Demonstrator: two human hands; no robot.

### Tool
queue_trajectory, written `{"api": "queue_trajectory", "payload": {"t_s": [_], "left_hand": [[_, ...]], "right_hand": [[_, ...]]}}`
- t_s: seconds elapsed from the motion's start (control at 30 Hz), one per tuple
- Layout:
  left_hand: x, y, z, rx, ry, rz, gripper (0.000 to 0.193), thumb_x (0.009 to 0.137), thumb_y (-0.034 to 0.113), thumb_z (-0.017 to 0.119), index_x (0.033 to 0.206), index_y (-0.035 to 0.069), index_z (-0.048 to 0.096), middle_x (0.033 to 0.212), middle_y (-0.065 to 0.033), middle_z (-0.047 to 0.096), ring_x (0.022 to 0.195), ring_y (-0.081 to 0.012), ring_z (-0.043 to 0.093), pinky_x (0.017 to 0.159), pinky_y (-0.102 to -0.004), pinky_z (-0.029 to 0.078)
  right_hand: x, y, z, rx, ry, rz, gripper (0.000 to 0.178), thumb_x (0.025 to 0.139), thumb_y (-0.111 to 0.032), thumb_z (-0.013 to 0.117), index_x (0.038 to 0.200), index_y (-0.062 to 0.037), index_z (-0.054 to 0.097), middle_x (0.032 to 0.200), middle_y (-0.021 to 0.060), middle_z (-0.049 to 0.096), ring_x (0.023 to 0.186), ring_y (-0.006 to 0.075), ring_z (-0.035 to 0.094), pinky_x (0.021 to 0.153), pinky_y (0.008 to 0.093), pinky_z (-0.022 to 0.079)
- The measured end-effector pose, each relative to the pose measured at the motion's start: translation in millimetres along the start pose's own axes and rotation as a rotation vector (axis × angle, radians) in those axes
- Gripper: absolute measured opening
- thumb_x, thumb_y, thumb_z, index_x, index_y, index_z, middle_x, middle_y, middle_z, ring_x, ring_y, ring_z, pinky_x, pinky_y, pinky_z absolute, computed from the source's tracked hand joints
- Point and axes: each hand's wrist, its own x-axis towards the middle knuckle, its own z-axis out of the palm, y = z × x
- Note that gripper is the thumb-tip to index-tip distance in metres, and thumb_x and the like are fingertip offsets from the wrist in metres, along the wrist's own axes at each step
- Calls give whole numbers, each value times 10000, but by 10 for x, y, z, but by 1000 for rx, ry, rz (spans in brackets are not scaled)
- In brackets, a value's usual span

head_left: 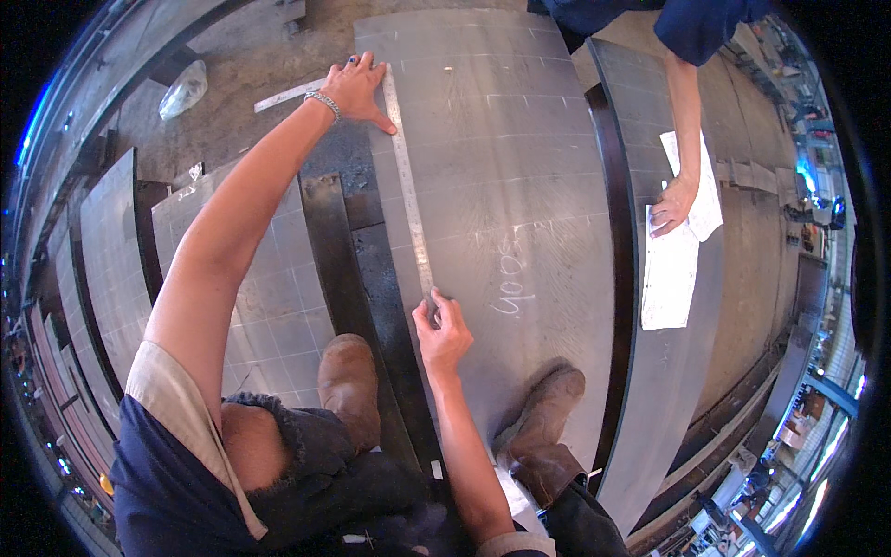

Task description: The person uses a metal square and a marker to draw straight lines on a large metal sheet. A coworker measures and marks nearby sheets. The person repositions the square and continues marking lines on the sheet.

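Observation:
A steel framing square [408,190] lies along the left edge of a large grey steel plate [548,297], its short arm reaching out past that edge. Over its far corner my left hand [351,91] presses down, fingers spread and thumb on the long arm. At the near end of that arm, my right hand [444,339] is closed in a pinch against the plate; what its fingertips hold is hidden. Faint chalk lines cross the plate, and chalk writing [512,278] marks its middle.
At the right, a co-worker's hand [676,202] rests on white paper sheets [670,278] on another steel plate [682,399]. My brown boots [348,381] stand near me, one on the large plate. Left is a gridded plate [264,306]. Dark gaps separate the plates.

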Motion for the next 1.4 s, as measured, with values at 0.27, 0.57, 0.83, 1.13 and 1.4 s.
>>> {"api": "queue_trajectory", "payload": {"t_s": [0.27, 0.57, 0.83, 1.13, 1.4], "left_hand": [[4, 35, -68, 52, -47, -19, 1363, 436, 849, 779, 1488, 62, 414, 1409, -175, 434, 1366, -388, 427, 1042, -548, 415], [16, 16, -42, 11, -32, -10, 1351, 442, 804, 815, 1484, 47, 410, 1420, -195, 418, 1348, -423, 430, 1049, -596, 386], [14, 29, -52, 13, -35, -11, 1351, 437, 800, 819, 1479, 43, 413, 1410, -189, 423, 1348, -415, 424, 1043, -586, 397], [17, 56, -150, 11, -111, -38, 1383, 408, 827, 800, 1482, 47, 414, 1467, -178, 385, 1411, -378, 375, 1074, -569, 372], [6, 57, -118, 23, -82, -33, 1388, 419, 808, 807, 1491, 31, 393, 1456, -212, 400, 1395, -393, 388, 1077, -560, 365]], "right_hand": [[19, -7, -11, 30, 2, 37, 258, 765, -95, 800, 1012, -61, 732, 756, 50, 646, 580, 160, 597, 543, 312, 508], [28, 43, 14, 86, 4, 42, 253, 755, -81, 811, 994, -43, 735, 664, 44, 600, 508, 129, 524, 509, 298, 464], [33, -26, -62, 62, -86, 127, 203, 792, -104, 781, 968, -42, 700, 940, 88, 745, 677, 239, 712, 597, 336, 576], [38, -39, -87, 30, -68, 49, 217, 826, -142, 754, 1009, -50, 684, 881, 90, 722, 676, 228, 699, 605, 341, 576], [1065, -231, 10, 41, -117, -97, 130, 961, -128, 570, 980, -7, 613, 809, 163, 661, 701, 382, 635, 643, 489, 485]]}}
